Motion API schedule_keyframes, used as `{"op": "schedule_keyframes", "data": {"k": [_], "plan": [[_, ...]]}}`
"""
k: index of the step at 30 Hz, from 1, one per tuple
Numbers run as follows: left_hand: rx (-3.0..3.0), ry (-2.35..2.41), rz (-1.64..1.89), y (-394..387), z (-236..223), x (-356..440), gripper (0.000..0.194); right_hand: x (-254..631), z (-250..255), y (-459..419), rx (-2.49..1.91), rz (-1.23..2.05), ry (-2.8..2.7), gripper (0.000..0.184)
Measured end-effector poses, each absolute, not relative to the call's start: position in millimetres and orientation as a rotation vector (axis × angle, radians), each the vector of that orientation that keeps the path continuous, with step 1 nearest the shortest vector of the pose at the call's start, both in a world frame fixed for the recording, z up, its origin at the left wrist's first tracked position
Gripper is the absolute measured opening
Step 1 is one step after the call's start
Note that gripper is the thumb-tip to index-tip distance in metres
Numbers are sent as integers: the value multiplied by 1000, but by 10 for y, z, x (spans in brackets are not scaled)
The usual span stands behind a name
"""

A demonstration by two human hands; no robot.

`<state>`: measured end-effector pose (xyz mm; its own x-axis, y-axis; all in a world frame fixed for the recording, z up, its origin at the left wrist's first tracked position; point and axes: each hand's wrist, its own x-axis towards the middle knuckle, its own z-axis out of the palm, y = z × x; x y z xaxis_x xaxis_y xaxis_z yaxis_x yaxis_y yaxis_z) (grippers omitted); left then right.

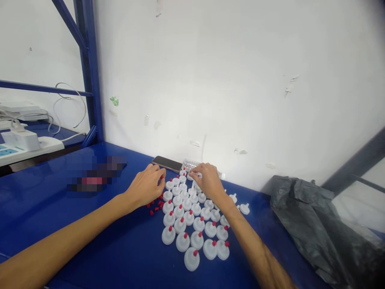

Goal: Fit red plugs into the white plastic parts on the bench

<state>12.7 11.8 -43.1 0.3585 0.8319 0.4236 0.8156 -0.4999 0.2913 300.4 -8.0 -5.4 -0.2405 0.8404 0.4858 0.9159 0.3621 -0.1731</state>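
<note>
Many white round caps with narrow spouts (191, 260) stand grouped on the blue table. Small red tips sit on the spouts of the nearer caps and a few at the far left; other spouts are bare. My left hand (148, 185) is closed, fingers curled inward, just above a loose pile of small red tips (160, 205); what it pinches is hidden. Over the far part of the group, my right hand (208, 181) is closed in a pinch beside a white cap (189, 176). I cannot make out what lies between its fingertips.
Behind the caps, a phone (167, 163) and a clear plastic bottle (190, 163) lie along the wall. A black plastic bag (303, 216) is at the right. A blurred dark item (98, 178) lies left. Beyond the blue frame (92, 72) is a power strip (49, 145).
</note>
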Motion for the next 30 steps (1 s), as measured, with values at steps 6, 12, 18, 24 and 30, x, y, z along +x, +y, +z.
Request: {"op": "schedule_keyframes", "data": {"k": [6,12,18,24,30], "plan": [[2599,1619,747,141,-446,119,21,3019,-70,-82,-1581,-120,-2157,13],[2615,1609,726,143,-465,132,25,3005,-107,-70,-1619,-88,-2178,16],[2613,1596,716,162,-493,133,27,3024,-112,-88,-1635,-96,-2213,20],[2616,1604,719,185,-518,127,31,3047,-182,-103,-1656,-124,-2244,40],[2644,1570,696,186,-549,133,25,3053,-274,-85,-1615,-26,-2306,43]]}}
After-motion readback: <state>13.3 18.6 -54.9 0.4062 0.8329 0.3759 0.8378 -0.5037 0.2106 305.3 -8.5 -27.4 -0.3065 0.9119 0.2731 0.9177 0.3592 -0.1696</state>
